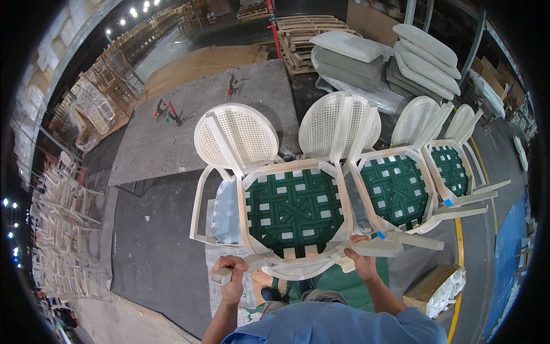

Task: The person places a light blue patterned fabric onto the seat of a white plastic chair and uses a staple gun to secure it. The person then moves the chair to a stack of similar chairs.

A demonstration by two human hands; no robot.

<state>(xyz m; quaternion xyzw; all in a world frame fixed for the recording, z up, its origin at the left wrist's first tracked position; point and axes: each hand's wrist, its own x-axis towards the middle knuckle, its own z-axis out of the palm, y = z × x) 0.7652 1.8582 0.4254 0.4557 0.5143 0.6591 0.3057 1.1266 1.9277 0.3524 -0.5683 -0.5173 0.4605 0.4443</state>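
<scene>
Directly before me is an off-white chair (295, 209) turned seat-underside up, its green webbing woven across the wooden frame. My left hand (230, 274) is closed around one of its near legs (220, 277), by the end. My right hand (362, 259) is wrapped around the other near leg (375, 247), which points off to the right. Beyond its far edge rises an oval cane back (249, 140), crossed by a far leg. To the right, a second chair (396, 189) and a third chair (450, 169) show the same green webbing, with their legs sticking out.
A grey board table (189, 126) holding red-and-black clamps (167, 112) stands at the far left. Stacked cushions (427, 60) and wooden pallets (309, 37) are at the back. A cardboard box (432, 286) sits on the floor at right. Chair frames (63, 229) are piled at far left.
</scene>
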